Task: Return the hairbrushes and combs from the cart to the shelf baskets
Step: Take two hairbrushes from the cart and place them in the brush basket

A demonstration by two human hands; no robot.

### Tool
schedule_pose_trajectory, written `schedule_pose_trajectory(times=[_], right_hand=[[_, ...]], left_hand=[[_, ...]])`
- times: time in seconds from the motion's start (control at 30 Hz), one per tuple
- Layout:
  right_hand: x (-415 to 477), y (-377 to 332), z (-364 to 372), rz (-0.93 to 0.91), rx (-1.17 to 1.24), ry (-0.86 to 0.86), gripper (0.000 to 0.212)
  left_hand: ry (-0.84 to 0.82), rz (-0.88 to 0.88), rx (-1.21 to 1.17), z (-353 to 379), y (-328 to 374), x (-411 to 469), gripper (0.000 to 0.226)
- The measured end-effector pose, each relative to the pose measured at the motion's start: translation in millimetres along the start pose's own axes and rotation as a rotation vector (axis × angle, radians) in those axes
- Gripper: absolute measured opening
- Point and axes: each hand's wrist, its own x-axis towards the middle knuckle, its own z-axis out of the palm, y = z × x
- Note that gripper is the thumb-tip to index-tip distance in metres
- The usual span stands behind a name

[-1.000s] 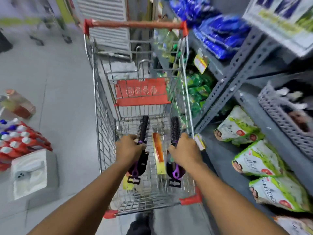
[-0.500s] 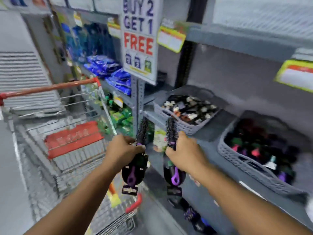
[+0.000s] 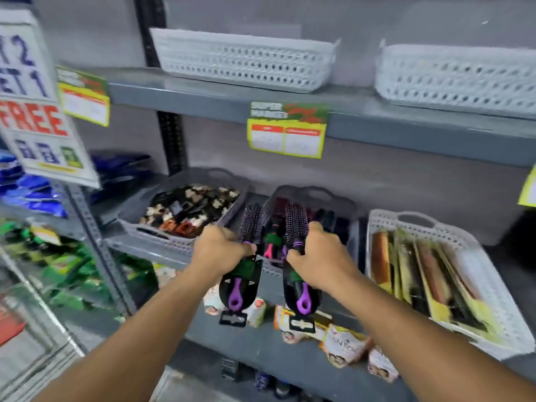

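Before the grey basket [image 3: 311, 198], hands gripping two hairbrushes [image 3: 251, 224], bristles up

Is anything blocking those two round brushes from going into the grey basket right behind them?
Nothing visible does. The left hand and right hand each hold a black-and-purple round hairbrush just before the dark grey basket, whose top is open, though brushes already fill it.

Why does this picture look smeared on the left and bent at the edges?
Head view: the "FREE" sign and green packets at the left edge are streaked by motion blur; the two brushes in the left hand and right hand stay fairly sharp; the wide lens bows the upper shelf edge; lighting is flat, without glare.
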Motion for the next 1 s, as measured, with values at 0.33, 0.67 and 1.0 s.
schedule_pose_trajectory(times=[0.33,0.67,1.0], right_hand=[[62.5,64.3,-29.2,0.207,-0.07,0.06,0.043],[128.1,85.7,8.3,0.309,-0.278,0.125,0.054],[128.6,111.6,57.2,0.394,-0.417,0.015,0.054]], left_hand=[[-0.1,0.035,0.119,86.0,69.8,69.2,0.038],[-0.109,0.001,0.266,157.4,70.3,108.8,0.037],[-0.135,-0.021,0.337,186.1,49.5,111.0,0.025]])
